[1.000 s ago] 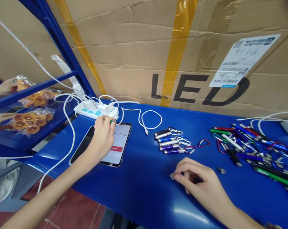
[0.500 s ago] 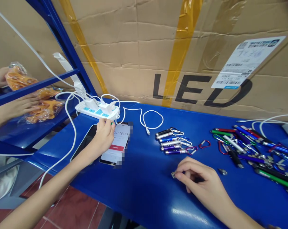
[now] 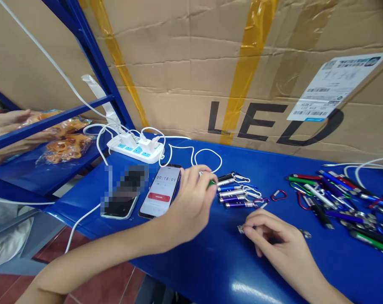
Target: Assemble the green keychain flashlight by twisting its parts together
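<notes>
My left hand (image 3: 188,207) is closed in a pinch over the table, just left of a row of small keychain flashlights (image 3: 237,204). A small green object (image 3: 212,183) shows between its fingertips; most of it is hidden. My right hand (image 3: 280,240) rests near the table surface, thumb and forefinger pinched on a small silvery metal piece (image 3: 241,229). The lined-up flashlights are black, blue, silver and purple, with carabiner clips (image 3: 253,192) on their ends. Beside them lies a loose red carabiner (image 3: 279,195). Another small metal piece (image 3: 306,233) is partly behind my right hand.
Loose flashlights, carabiners and small parts form a pile (image 3: 340,202) at right. Two phones (image 3: 156,194) and a white power strip (image 3: 136,152) with cables are at left. A large cardboard box (image 3: 166,80) stands behind. Another person's hands (image 3: 23,135) handle orange items in plastic beyond the frame.
My left hand has moved right from above the phone to beside the flashlight row, still holding the green object. My right hand keeps its pinch. The other person's hands have shifted.
</notes>
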The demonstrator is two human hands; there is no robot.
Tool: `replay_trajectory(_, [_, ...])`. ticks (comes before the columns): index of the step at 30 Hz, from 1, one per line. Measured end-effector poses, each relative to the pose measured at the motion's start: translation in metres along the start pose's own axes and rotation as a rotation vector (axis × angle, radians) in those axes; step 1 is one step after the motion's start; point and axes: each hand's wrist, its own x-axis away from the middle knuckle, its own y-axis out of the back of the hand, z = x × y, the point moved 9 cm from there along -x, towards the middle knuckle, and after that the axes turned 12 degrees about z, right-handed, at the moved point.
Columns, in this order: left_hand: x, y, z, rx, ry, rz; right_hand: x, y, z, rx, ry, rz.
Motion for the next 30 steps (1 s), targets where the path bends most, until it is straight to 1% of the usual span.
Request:
replay_trajectory(3, [-0.001, -0.021, -0.023, 0.018, -0.117, 0.163, 0.003, 0.012, 0.001, 0.018, 0.002, -0.107])
replay_trajectory(5, [-0.001, -0.036, -0.031, 0.01, -0.177, 0.267, 0.004, 0.017, -0.004, 0.012, -0.029, -0.153])
replay_trajectory(7, [-0.001, -0.049, -0.033, -0.01, -0.195, 0.335, 0.005, 0.019, -0.008, -0.003, -0.042, -0.169])
replay_trajectory(9, [0.0, -0.06, -0.033, 0.018, -0.211, 0.378, 0.006, 0.018, -0.011, -0.013, -0.036, -0.166])
replay_trajectory(13, [0.005, -0.077, -0.027, 0.096, -0.167, 0.461, 0.006, 0.02, -0.007, 0.013, 0.022, -0.167])
replay_trajectory(18, [0.012, -0.083, -0.015, 0.199, -0.103, 0.5, 0.005, 0.024, 0.01, 0.119, 0.134, -0.154])
replay_trajectory(21, [0.012, -0.084, -0.013, 0.227, -0.113, 0.498, 0.006, 0.029, 0.017, 0.179, 0.162, -0.174])
replay_trajectory(24, [0.012, -0.086, -0.014, 0.24, -0.126, 0.5, 0.004, 0.029, 0.018, 0.206, 0.158, -0.135])
replay_trajectory(27, [0.013, -0.087, -0.013, 0.296, -0.097, 0.502, 0.003, 0.027, 0.014, 0.192, 0.127, -0.101])
replay_trajectory(30, [0.014, -0.085, -0.012, 0.349, -0.085, 0.477, 0.003, 0.026, 0.011, 0.186, 0.108, -0.084])
